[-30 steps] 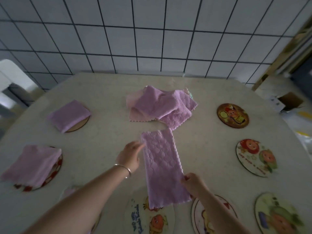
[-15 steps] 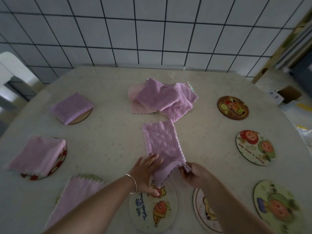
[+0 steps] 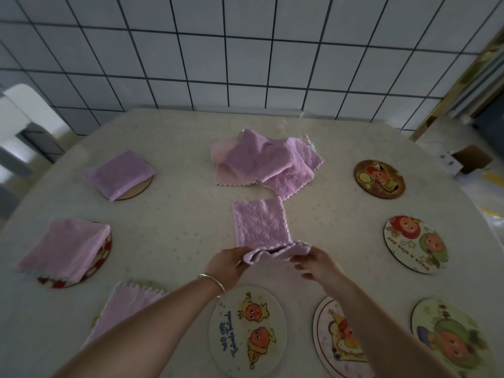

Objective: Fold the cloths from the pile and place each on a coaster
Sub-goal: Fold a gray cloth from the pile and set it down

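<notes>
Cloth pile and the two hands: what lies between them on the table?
In the head view, only the purple cloth being folded lies between the cloth pile and the left hand and right hand, which hold its near edge.

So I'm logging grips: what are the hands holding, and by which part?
Both the left hand and right hand hold the purple cloth by its near edge, one at each corner.

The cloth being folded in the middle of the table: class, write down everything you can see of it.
The cloth being folded is lilac, soft and fleecy, with an embossed scale-like pattern and a zigzag edge. It lies as a narrow strip on the pale table, just in front of the pile. Its near end is lifted and curling back over itself, pinched by the left hand and the right hand.
</notes>
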